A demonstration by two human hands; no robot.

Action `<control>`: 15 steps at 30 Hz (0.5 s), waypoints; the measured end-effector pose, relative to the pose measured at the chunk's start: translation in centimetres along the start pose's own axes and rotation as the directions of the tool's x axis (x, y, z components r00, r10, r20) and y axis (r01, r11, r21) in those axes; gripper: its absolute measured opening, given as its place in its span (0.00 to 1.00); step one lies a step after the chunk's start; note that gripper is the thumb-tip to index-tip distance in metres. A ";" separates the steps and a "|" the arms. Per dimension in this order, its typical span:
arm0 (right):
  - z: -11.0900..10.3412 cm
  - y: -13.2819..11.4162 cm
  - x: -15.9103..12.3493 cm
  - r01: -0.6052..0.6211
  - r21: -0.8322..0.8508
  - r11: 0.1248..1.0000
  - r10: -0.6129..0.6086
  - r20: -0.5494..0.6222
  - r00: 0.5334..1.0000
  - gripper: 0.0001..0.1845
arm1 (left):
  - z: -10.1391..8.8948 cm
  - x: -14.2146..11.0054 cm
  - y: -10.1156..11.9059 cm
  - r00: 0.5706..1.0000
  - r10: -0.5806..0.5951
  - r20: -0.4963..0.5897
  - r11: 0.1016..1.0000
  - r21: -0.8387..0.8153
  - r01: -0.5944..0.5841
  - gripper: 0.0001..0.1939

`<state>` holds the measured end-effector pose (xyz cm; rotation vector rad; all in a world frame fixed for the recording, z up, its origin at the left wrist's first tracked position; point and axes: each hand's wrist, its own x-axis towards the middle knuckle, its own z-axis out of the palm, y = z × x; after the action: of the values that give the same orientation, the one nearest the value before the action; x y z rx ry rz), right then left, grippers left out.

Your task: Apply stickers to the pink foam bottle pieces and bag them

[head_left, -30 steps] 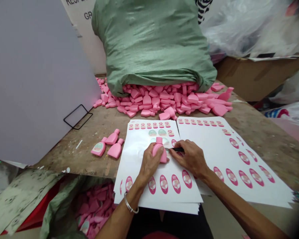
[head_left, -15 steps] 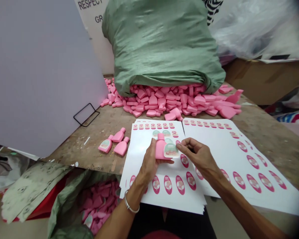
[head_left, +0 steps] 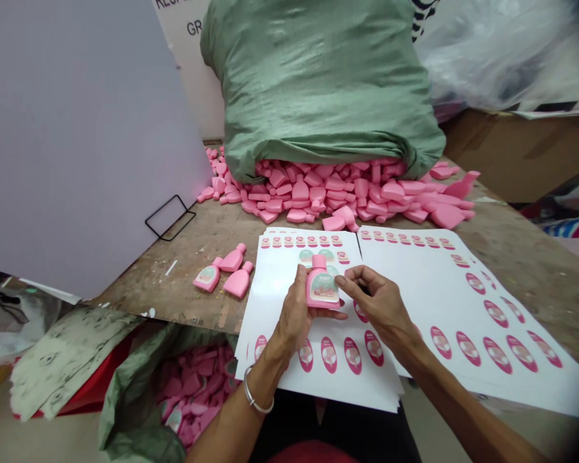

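My left hand [head_left: 294,316] is closed around a small pink bottle [head_left: 319,263], held upright with its cap pointing away from me. On the bottle's front lies a pale green label [head_left: 324,288], lined up with the body. My right hand [head_left: 380,303] has thumb and forefinger pinched at the label's right edge. Beneath both hands is a stack of white sticker sheets [head_left: 289,350] printed with pink ovals and small labels. Left of it, a labelled bottle [head_left: 207,276] lies beside two plain pink ones [head_left: 238,281].
Behind the sheets, a large green sack [head_left: 323,77] spills a heap of pink bottles [head_left: 318,193]. A second sheet stack [head_left: 415,283] lies to the right. A thin black wire frame [head_left: 170,218] is at left. Below the table edge, a green bag [head_left: 135,386] holds more bottles.
The label, earlier tilted and sticking out past the bottle's right side, now sits straight on its front. My right hand has moved slightly left relative to the bottle. The whole view has shifted a little.
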<state>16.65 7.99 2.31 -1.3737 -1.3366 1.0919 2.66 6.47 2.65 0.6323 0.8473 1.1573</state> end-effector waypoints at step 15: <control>0.3 1.5 2.6 0.178 -0.256 0.950 -0.166 0.070 0.984 0.32 | -0.8 -1.6 0.7 0.980 -0.059 0.191 0.994 0.100 0.041 0.25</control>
<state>16.75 10.56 0.73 -1.3944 -1.6496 0.8578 1.35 5.15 3.20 0.7846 0.7510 0.9962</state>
